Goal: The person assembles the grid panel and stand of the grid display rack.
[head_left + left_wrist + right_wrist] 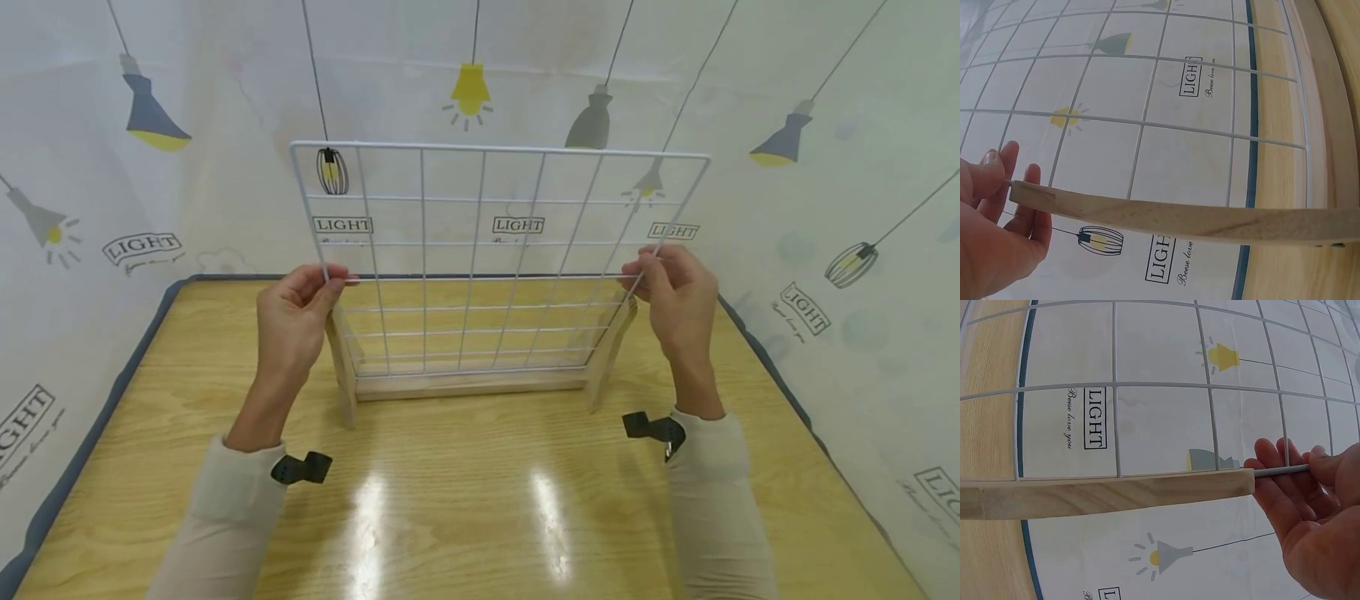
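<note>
Both sleeves rise from the frame's bottom, left hand (292, 317) and right hand (675, 296) each pinching a side edge of the white wire grid (480, 258), upright in the wooden stand (468, 383) at centre.

Bare hands (288, 321); beige long sleeves (225, 508) w/ black wrist clips (302, 468).

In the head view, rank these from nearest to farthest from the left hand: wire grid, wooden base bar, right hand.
1. Wire grid: pinched at its left edge by the left hand.
2. Wooden base bar: below, between the hands.
3. Right hand: far right edge.
</note>
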`<state>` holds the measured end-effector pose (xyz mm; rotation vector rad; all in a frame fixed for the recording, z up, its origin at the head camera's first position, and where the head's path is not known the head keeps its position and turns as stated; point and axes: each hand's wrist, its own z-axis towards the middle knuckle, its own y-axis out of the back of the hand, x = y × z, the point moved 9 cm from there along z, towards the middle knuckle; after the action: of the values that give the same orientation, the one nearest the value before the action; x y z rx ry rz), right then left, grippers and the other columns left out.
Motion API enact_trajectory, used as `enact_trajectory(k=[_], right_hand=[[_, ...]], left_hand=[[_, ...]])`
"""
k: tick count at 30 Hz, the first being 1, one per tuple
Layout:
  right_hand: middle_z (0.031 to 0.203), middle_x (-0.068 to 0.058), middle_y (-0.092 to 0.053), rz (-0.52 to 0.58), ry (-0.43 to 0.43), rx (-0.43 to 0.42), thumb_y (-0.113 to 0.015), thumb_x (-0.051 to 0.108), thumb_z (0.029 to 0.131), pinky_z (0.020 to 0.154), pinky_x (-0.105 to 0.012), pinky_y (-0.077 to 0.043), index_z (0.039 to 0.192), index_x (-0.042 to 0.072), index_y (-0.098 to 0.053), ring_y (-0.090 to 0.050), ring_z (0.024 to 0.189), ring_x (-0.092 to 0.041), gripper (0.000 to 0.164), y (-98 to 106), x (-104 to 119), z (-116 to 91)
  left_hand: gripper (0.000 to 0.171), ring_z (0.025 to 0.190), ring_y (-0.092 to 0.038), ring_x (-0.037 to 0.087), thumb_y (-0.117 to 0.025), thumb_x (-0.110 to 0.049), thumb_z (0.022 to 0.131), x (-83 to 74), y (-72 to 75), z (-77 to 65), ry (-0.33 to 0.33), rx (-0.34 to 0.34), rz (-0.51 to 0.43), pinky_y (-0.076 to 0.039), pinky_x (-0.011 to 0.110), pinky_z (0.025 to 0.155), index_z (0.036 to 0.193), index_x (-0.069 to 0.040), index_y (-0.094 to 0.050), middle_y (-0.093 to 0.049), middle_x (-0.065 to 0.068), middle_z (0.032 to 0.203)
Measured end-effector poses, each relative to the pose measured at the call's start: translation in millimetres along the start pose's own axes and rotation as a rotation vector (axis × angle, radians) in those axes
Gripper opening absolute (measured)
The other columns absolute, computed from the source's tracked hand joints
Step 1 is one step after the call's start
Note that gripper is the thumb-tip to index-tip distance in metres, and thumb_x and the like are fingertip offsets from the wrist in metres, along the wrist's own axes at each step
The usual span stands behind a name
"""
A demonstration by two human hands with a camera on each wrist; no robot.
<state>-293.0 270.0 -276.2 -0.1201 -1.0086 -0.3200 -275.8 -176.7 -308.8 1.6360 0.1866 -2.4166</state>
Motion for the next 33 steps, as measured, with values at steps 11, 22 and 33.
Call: enact_trajectory(k=[11,22,33], right_hand=[[0.075,0.009,-0.072,-0.083,0.023,0.0,-0.057,0.007,0.099,0.07,-0.022,-0.058,0.096,-0.01,-0.064,-0.072,0.067,-0.008,0.019,-1,-2,-2],[0.077,0.009,-0.072,-0.146,0.035,-0.011,-0.058,0.011,0.1,0.067,-0.019,-0.057,0.097,-0.008,-0.066,-0.072,0.069,-0.006,0.021,2,-7,-6],[0.079,0.004,-0.073,-0.026,0.059,0.013,-0.059,0.002,0.097,0.07,-0.019,-0.057,0.096,-0.016,-0.063,-0.072,0.071,-0.007,0.018,-1,-9,-4]], left_hand=[[0.019,0.094,-0.069,0.002,-0.064,-0.007,0.096,3.4,-1.1,-0.5,0.004,0.03,0.039,-0.051,0.014,0.082,0.104,0.009,-0.069,-0.072,-0.016,0.085],[0.02,0.098,-0.068,0.003,-0.063,-0.009,0.097,8.0,-1.7,-5.7,0.012,0.034,0.041,-0.05,0.014,0.083,0.105,0.008,-0.069,-0.072,-0.016,0.086],[0.014,0.094,-0.069,0.005,-0.064,-0.011,0.097,4.4,0.4,-2.2,-0.027,0.042,0.031,-0.049,0.014,0.078,0.102,-0.001,-0.072,-0.073,-0.014,0.087]])
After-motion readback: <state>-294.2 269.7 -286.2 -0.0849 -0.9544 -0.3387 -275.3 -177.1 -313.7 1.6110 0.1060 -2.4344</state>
